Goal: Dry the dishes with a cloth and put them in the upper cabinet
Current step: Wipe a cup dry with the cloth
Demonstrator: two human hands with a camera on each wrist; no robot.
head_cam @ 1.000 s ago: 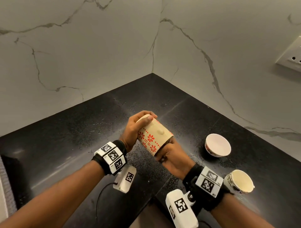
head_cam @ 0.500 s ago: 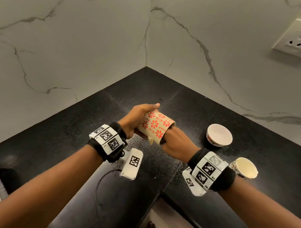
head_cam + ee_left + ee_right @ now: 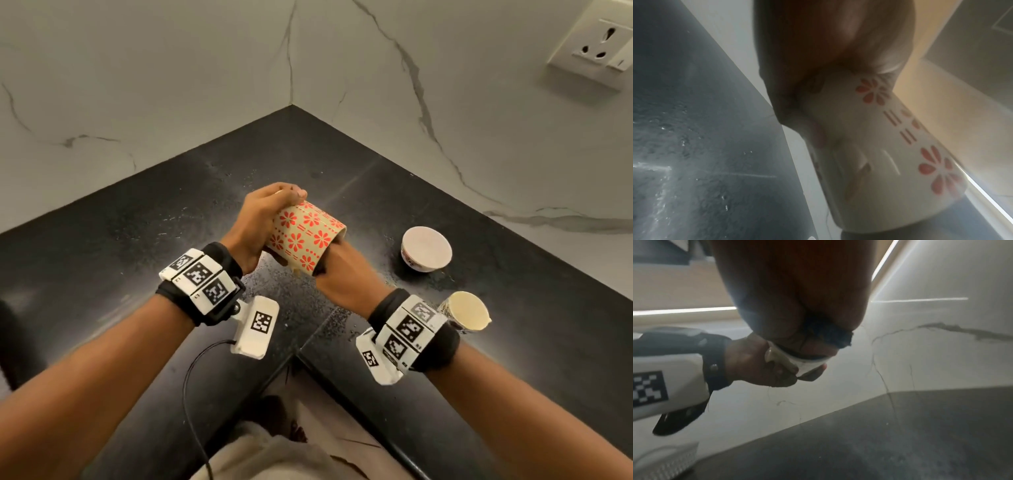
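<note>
Two hands meet at a flowered mug (image 3: pixel 306 236) held tilted above the black tabletop (image 3: pixel 137 219): the left hand (image 3: pixel 257 226) grips its base end, while the right hand (image 3: pixel 346 277) is pushed into the mouth, fingers hidden inside, so whether it clutches anything there cannot be told. At 3 o'clock from the mug a bowl (image 3: pixel 426 248) stands on the tabletop, and at 4 o'clock a cup (image 3: pixel 467 310) sits just beside the right wrist.

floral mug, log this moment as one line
left hand: grips floral mug base | right hand: inside mug mouth, dark cloth | counter: wet, bowl, cup
</note>
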